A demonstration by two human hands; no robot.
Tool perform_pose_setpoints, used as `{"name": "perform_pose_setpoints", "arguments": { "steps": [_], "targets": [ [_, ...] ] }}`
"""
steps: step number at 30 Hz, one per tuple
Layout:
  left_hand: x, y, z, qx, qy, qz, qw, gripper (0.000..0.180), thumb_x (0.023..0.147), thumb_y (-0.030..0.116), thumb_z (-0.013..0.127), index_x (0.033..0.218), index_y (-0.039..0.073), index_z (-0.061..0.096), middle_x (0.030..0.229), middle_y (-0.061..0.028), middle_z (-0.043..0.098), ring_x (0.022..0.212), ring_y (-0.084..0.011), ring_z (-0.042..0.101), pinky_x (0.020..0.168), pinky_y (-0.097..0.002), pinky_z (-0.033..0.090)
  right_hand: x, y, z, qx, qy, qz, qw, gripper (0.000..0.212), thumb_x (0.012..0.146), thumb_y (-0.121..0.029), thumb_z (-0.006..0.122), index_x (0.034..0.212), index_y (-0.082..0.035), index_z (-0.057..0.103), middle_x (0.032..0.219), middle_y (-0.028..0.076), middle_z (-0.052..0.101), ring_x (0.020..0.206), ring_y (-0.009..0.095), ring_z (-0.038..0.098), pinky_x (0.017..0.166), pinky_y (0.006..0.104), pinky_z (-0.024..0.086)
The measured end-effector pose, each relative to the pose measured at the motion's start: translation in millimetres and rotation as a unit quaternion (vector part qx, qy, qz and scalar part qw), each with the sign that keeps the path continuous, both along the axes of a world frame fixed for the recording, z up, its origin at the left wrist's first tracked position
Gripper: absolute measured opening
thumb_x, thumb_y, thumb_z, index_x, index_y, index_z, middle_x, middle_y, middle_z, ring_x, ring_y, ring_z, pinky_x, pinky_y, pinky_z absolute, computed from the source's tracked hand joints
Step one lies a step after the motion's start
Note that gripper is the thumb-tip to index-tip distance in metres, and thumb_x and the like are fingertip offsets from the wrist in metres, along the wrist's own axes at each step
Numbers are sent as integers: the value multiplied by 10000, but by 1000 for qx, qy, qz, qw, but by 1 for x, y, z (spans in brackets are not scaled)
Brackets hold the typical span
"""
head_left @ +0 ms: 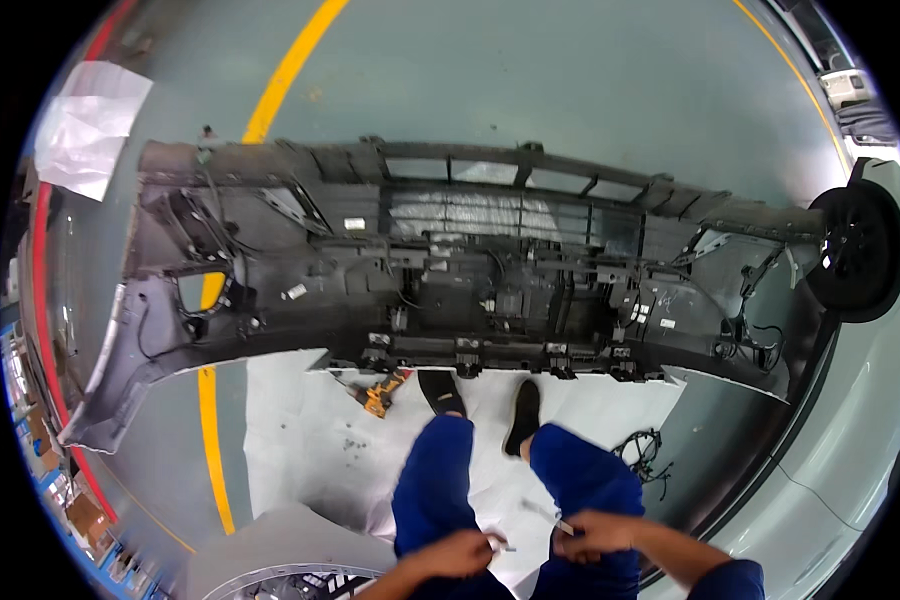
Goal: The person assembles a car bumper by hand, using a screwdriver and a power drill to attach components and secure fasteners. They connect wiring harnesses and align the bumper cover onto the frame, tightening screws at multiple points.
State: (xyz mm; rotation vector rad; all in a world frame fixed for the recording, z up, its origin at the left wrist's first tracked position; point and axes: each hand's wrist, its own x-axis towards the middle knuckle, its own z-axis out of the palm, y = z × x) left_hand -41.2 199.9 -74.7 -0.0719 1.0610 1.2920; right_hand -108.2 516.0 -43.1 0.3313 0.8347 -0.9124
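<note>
While right hand holds strip, bumper edge well apart.

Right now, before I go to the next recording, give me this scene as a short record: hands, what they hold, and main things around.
Left hand: closed on a pale bit, too small to make out
Right hand: closed on a pale strip, kind unclear
Bumper: ahead of the feet, inner side showing
Sheet: white, spread on the floor
Drill: yellow and black, on the sheet, left of the shoes
Wires: black bundle, near the sheet's right edge
Car: pale, far right
</note>
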Motion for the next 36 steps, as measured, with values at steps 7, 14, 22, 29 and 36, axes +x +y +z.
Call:
{"name": "perform_pose_setpoints", "arguments": {
  "steps": [7, 14, 22, 29, 36],
  "targets": [
    [-229, 0, -251, -162, 578, 19, 800, 241, 859, 82, 654, 1090, 16, 679, 1048, -193, 692, 989, -397, 672, 866, -471, 557, -151, 2, -272, 140, 697, 217, 669, 222, 818, -32, 631, 1039, -30, 659, 1110, 152, 638, 1012, 375, 671, 823, 465, 598],
    [-353, 59, -429, -208, 749, -93, 623, 588, 895, 118, 676, 1433, -35, 491, 1456, -220, 520, 1356, -390, 498, 1158, -471, 398, -251, 79, -439, 184, 825, 71, 530, 560, 769, 92, 590, 1320, -9, 572, 1398, 148, 580, 1293, 377, 541, 1072, 467, 498],
    [-384, 83, -463, -284, 665, -260, 640, 603, 865, 220, 737, 1359, -34, 502, 1194, -254, 594, 1167, -427, 601, 1012, -509, 490, -287, 104, -473, 224, 780, 282, 512, 583, 801, -76, 668, 1368, -14, 548, 1280, 186, 618, 1258, 343, 568, 1049, 443, 411],
    [-382, 74, -469, -287, 659, -220, 659, 530, 863, 209, 747, 1321, 50, 533, 1180, -257, 617, 1089, -451, 647, 957, -511, 535, -299, 92, -464, 242, 706, 245, 619, 405, 850, -72, 577, 1249, -9, 558, 1167, 292, 637, 1130, 474, 627, 974, 535, 511],
    [-384, 56, -467, -237, 693, -180, 657, 458, 888, 217, 699, 1295, 41, 583, 1166, -205, 640, 1099, -422, 638, 961, -498, 533, -307, 99, -464, 182, 732, 294, 587, 369, 855, -48, 558, 1219, 11, 573, 1173, 282, 624, 1104, 458, 645, 971, 516, 528]
  ]
}}
